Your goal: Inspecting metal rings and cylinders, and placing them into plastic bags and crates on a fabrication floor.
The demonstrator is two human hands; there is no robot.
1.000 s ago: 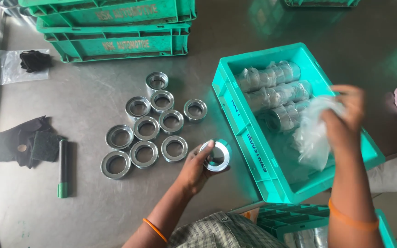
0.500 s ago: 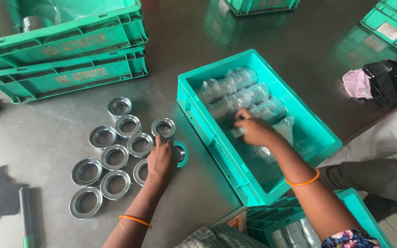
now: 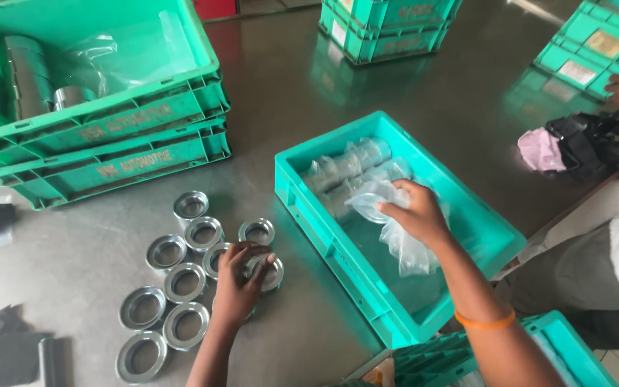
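Firmly closed: left hand on metal ring

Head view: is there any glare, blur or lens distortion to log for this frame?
Head view: overhead light glares off the grey metal table, mirroring the green crates; the clear plastic bag held by the right hand shines; the left hand on a shiny metal ring is slightly soft; crate edges bow near the frame borders.

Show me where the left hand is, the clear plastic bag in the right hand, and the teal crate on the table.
left hand (image 3: 236, 285), head view, back of the hand.
clear plastic bag (image 3: 408, 247), head view, hanging part below the right hand.
teal crate (image 3: 324, 231), head view, near long wall.
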